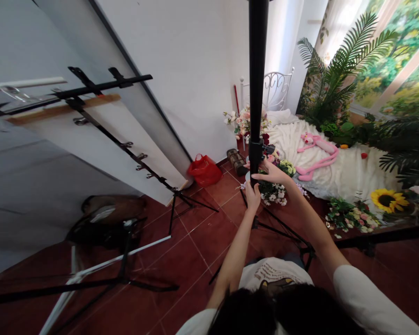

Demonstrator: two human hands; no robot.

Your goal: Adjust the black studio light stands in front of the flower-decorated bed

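A tall black light stand [258,83] rises upright in front of me, its spread legs low on the tiled floor. My left hand [253,197] is closed around the lower part of its pole. Just above it, my right hand [272,172] grips the same pole, directly under the black collar [256,151] with its side knob. The right fingers pass partly behind the pole and are hidden there. Artificial flowers [278,194] show close behind and beside both hands.
To the right, a pink plush toy [322,148] lies on a cream blanket [355,174], near palm leaves [342,70] and a sunflower [389,200]. On the left stand a clamped white board [136,158], a red bag [205,170] and tripod legs [125,256].
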